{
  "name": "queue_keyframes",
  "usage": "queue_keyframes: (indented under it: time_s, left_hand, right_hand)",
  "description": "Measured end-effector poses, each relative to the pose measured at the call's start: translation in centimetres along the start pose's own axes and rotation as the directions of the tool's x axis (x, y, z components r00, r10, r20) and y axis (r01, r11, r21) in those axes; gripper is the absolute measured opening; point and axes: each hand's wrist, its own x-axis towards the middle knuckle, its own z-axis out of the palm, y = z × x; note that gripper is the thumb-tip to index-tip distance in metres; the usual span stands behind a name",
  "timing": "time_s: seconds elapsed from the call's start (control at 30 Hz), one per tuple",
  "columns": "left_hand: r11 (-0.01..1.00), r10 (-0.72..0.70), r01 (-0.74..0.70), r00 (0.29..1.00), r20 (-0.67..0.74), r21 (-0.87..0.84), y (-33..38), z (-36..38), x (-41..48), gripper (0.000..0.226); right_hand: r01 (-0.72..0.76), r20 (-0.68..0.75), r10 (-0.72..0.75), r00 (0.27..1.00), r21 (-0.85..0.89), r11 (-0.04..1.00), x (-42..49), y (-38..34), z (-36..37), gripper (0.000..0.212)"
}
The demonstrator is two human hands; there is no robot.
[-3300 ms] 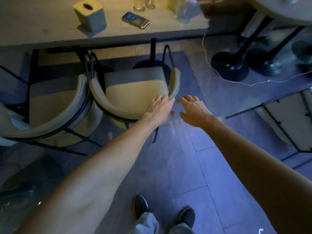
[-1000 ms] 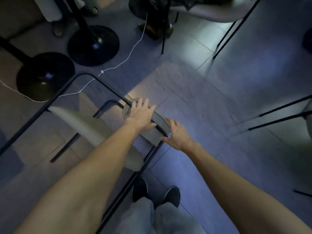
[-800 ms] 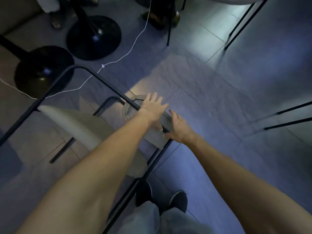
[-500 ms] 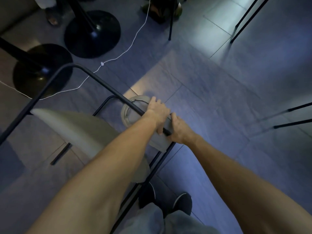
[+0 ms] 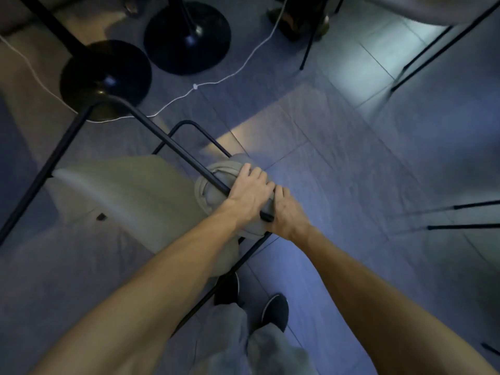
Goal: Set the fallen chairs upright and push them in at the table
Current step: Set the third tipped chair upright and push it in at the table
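While the person is standing w/ both shoes point(image 5: 251, 301) planted just behind the frame, the fallen chair point(image 5: 130, 196) is lying on its side on the floor point(image 5: 338, 171), legs pointing out toward the lamp-type round bases point(image 5: 186, 36). Left hand point(image 5: 247, 192) is wrapping over the padded back edge and black frame tube point(image 5: 173, 143); fingers clamped on it. Right hand point(image 5: 285, 212) is gripping just beside, fingers curled on the same edge. Judgement: paired grip near one end is giving leverage for tipping upright. White cable point(image 5: 216, 82) is trailing beyond, apart from chair.
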Motion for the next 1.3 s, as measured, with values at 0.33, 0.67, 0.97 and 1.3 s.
queue_keyframes:
  time_s: [0.33,0.67,0.97,1.3]
  left_hand:
    - [0.971,-0.232,0.225,0.969,-0.086,-0.082,-2.8,-2.8,-14.8,0.060]
    - [0.867,-0.473,0.465,0.881,-0.007,-0.179,-3.6,-2.2,-35.8,0.050]
    - [0.722,-0.639,0.666,0.746,0.189,-0.187,-3.2,1.8,-52.7,0.049]
    - [0.695,-0.572,0.643,0.766,0.295,-0.322,-0.7,8.0,-61.1,0.026]
  right_hand:
    - [0.270,-0.025,-0.283,0.959,-0.229,0.935,-7.5,-10.5,-4.0,0.089]
    - [0.552,0.050,-0.583,0.811,-0.396,0.734,-18.8,-23.7,-1.6,0.076]
    - [0.577,0.463,-0.476,0.747,-0.097,0.811,-25.9,-34.8,2.6,0.058]
    - [0.636,0.570,-0.406,0.714,-0.288,0.716,-30.7,-40.4,8.0,0.047]
